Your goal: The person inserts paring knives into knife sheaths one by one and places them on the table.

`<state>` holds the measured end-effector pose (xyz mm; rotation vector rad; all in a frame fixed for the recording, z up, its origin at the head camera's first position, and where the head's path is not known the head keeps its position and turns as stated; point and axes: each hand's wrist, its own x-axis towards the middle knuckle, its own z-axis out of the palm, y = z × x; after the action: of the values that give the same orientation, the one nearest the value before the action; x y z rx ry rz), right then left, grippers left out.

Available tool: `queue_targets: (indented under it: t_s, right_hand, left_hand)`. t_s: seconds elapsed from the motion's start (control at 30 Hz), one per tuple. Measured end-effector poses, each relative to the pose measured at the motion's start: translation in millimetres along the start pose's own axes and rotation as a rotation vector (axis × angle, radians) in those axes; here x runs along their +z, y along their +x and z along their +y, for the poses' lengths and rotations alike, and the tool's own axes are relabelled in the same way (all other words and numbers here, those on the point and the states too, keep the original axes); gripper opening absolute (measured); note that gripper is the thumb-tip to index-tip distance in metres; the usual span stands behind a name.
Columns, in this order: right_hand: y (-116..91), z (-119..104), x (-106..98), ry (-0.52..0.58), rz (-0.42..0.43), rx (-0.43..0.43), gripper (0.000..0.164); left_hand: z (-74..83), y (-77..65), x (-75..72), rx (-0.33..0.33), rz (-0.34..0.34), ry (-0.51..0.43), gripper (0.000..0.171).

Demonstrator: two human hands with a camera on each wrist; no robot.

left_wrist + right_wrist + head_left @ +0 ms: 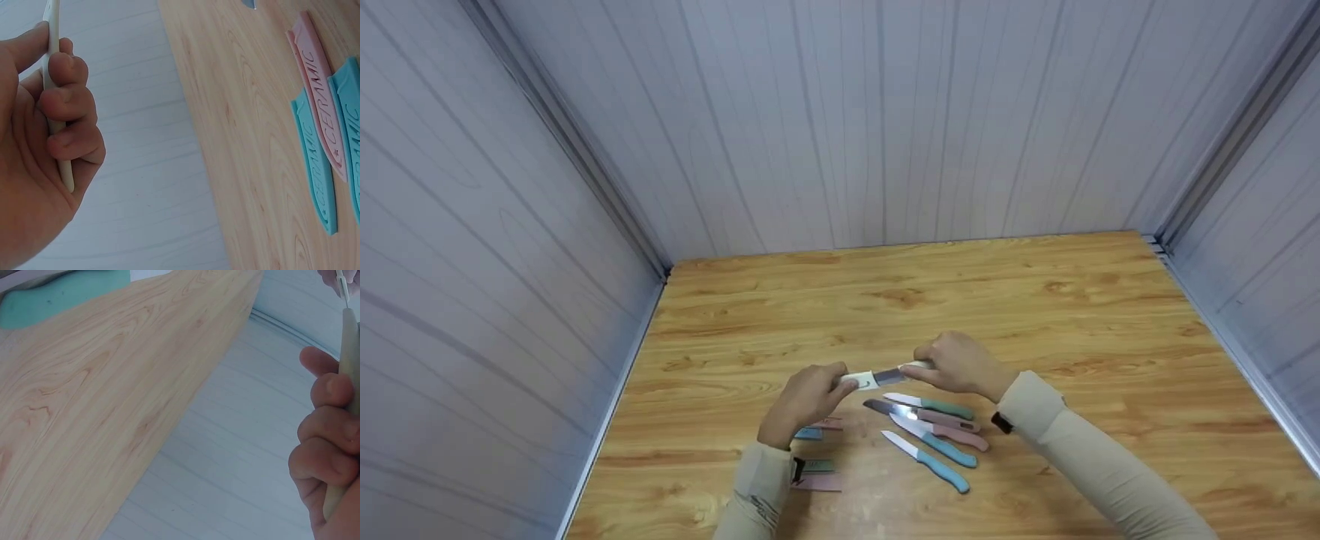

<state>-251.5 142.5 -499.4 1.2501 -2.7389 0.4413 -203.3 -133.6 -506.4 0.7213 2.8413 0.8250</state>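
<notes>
My left hand point(808, 396) grips a white knife sheath point(861, 381), fingers curled round it in the left wrist view. Opposite it, my right hand point(960, 366) holds a knife by its cream handle point(350, 354). Between the two hands a stretch of grey blade point(889, 376) shows, its far end hidden at the mouth of the sheath. Both are held above the table, nearly in line. Below the right hand lie several knives, among them one with a green handle point(949, 408), one with a pink handle point(966, 438) and one with a blue handle point(943, 472).
Beside my left forearm lie several loose sheaths: a pink sheath point(318, 90) and a teal sheath point(316, 169) marked CERAMIC, plus a green sheath point(819, 466) partly behind the wrist. The wooden table point(900, 300) meets pale panel walls point(847, 135) at the back and sides.
</notes>
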Motion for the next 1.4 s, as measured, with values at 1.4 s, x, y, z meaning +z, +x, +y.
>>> queue_targets:
  t_s: [1.4]
  right_hand:
    - [1.5,-5.3,1.2,0.055,-0.067,0.059,0.054]
  left_hand:
    - [6.3,4.4,6.8,-0.008,0.01,-0.007,0.022]
